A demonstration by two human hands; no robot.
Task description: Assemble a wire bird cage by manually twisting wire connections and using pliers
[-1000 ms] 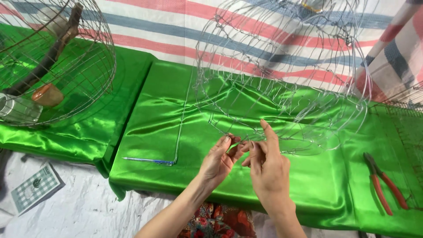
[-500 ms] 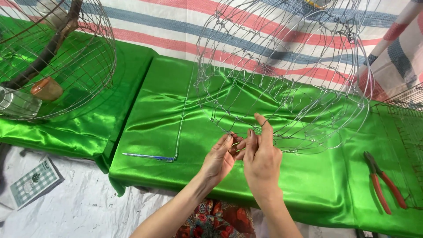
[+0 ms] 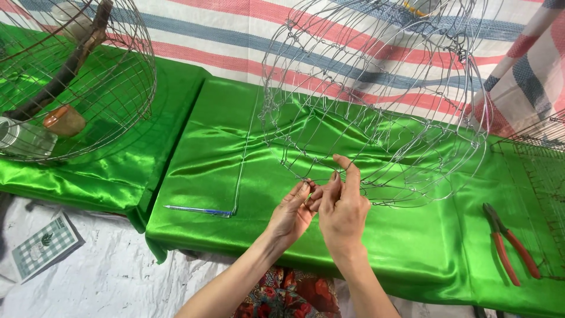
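Note:
A large round wire cage frame (image 3: 376, 100) lies on its side on green satin cloth (image 3: 212, 165). My left hand (image 3: 292, 213) and my right hand (image 3: 343, 207) meet at the frame's lower rim, near the front of the cloth. Both pinch thin wire there, fingertips touching each other. My right index finger points up along a wire. The exact wire joint is hidden by my fingers.
A second wire cage (image 3: 70, 76) with a branch and small cups inside sits at the left. A blue pen (image 3: 197, 210) and a straight wire lie on the cloth left of my hands. Red-handled pliers (image 3: 509, 244) lie at the right. A small booklet (image 3: 44, 246) lies on white sheeting.
My hands have shifted slightly up and right along the rim, staying together on the wire. The view has tilted a little. The cage frame has not visibly moved.

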